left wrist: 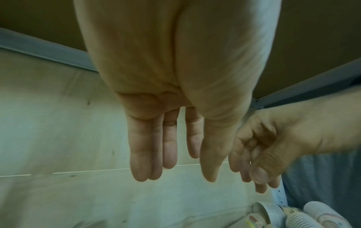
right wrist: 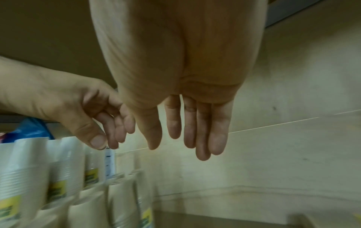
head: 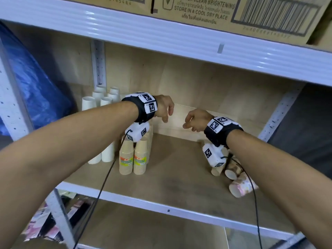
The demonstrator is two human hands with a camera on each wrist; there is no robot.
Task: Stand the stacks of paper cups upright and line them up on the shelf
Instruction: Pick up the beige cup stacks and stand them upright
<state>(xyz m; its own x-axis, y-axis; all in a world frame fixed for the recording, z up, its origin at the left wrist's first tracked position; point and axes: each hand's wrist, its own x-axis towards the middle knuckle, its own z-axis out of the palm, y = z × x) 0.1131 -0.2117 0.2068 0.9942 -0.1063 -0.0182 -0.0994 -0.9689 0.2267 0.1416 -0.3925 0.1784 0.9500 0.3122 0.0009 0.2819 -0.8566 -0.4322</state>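
Brown paper cup stacks [head: 133, 159] with yellow-green labels stand upright left of centre on the wooden shelf [head: 172, 173], with white cup stacks [head: 100, 103] upright behind and to their left. Patterned cup stacks [head: 237, 178] lie on their sides at the shelf's right, partly hidden under my right wrist. My left hand [head: 164, 109] hangs above the brown stacks with loose fingers [left wrist: 148, 154] and holds nothing. My right hand [head: 195, 120] hovers beside it over the middle of the shelf, fingers [right wrist: 203, 131] straight and empty. The brown stacks [right wrist: 58, 177] show blurred in the right wrist view.
A white metal shelf beam [head: 179, 42] runs overhead with cardboard boxes [head: 224, 13] on it. A blue plastic bag [head: 32, 83] fills the left. Metal uprights [head: 98, 63] stand at the back left and right. Packaged goods lie on the level below.
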